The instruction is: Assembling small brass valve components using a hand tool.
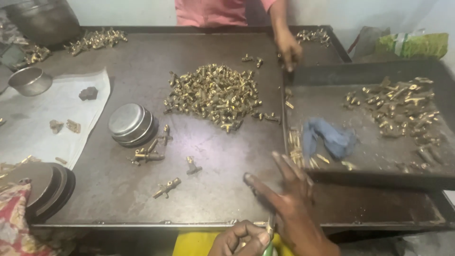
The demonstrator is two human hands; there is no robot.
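Three hands in view: two near, one far. Two metal trays (142,71), one blue cloth (332,137), one steel bowl (31,80), brass fittings (213,95) beyond counting.

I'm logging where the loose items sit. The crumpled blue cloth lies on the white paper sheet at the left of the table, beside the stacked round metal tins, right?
Not quite. The blue cloth lies in the dark metal tray on the right, among brass fittings, not on the white paper sheet. The head view shows this. The stacked round metal tins do sit beside that paper sheet.
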